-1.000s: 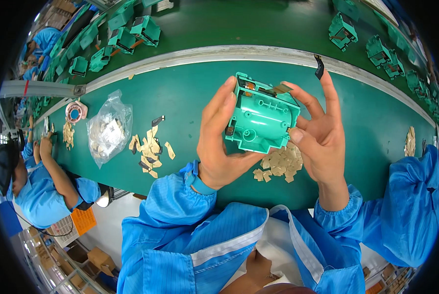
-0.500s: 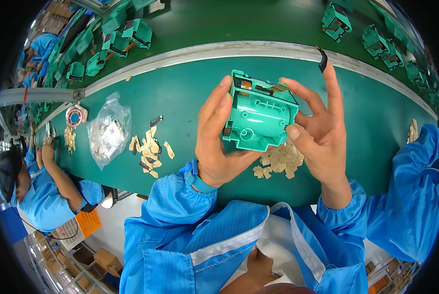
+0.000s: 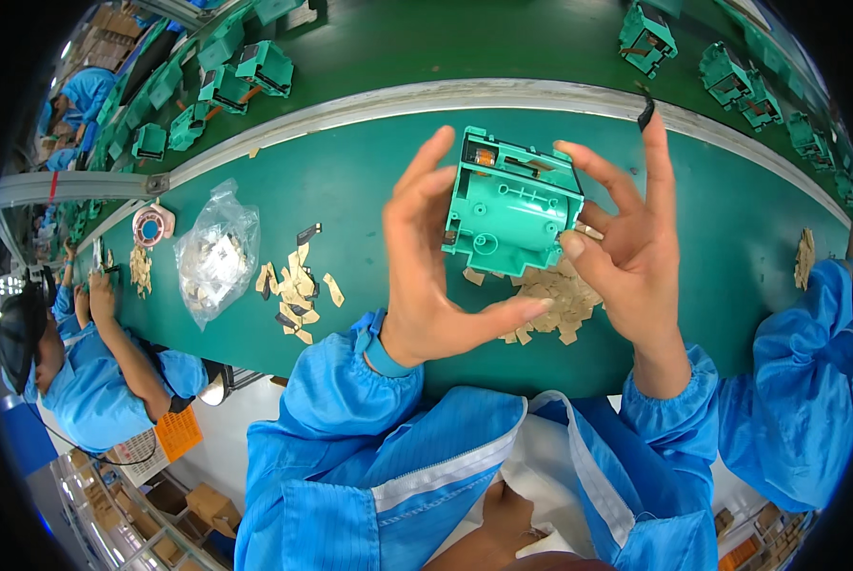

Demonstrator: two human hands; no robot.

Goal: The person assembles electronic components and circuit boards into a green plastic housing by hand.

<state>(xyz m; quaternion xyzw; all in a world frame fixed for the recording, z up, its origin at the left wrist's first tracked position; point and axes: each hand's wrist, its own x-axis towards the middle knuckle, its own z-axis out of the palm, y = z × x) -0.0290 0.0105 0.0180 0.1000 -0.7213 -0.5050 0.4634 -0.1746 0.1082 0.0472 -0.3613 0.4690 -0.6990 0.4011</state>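
Note:
A green plastic housing [image 3: 517,211] is held up over the bench, its curved inner wall facing me. A small copper-coloured part shows in its upper left corner. My right hand [image 3: 636,266] grips the housing by its right side, between thumb and fingers. The raised index finger of that hand carries a small black strip [image 3: 646,116] on its tip. My left hand [image 3: 415,271] is open at the housing's left side, thumb and fingers spread apart; whether a finger still touches the edge, I cannot tell. Below the housing lies a pile of small beige pieces [image 3: 565,306].
Left on the bench are beige and black strips [image 3: 298,290], a clear plastic bag [image 3: 219,252] and a tape roll [image 3: 150,226]. Beyond a metal rail [image 3: 426,97], similar green housings [image 3: 265,67] stand on a green surface. Co-workers in blue [image 3: 127,366] sit on both sides [image 3: 788,390].
My left hand has let go of the housing, its fingers and thumb spreading away. The housing, now in my right hand, has tilted and shifted slightly up and right.

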